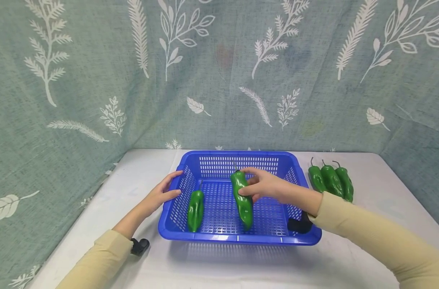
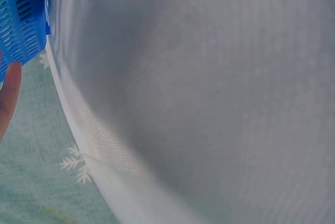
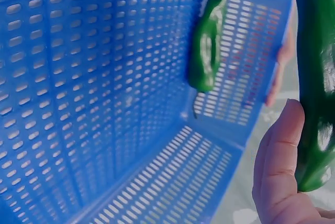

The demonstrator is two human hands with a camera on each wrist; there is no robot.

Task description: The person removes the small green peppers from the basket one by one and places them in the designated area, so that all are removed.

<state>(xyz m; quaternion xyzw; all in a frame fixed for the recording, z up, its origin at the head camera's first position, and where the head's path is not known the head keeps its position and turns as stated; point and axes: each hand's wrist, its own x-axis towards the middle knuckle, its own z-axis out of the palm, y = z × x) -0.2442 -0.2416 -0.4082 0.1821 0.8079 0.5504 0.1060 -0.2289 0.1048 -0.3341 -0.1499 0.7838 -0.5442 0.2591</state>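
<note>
A blue plastic basket (image 1: 237, 238) with slotted sides stands on the table. My left hand (image 1: 160, 195) grips its left rim, thumb over the edge; some of its fingers are hidden behind the wall. In the left wrist view one finger (image 2: 11, 90) touches the basket's corner. Over the middle of the basket, my right hand (image 1: 264, 186) holds a green pepper (image 1: 243, 200) between thumb and fingers, stem pointing away. The right wrist view shows this pepper (image 3: 316, 77) close up. Another green pepper (image 1: 195, 211) lies inside the basket along its left side.
Three green peppers (image 1: 331, 179) lie side by side on the white tablecloth (image 1: 371, 241) to the right of the basket, partly behind the right forearm. A patterned green curtain (image 1: 219, 80) hangs behind the table and at both sides.
</note>
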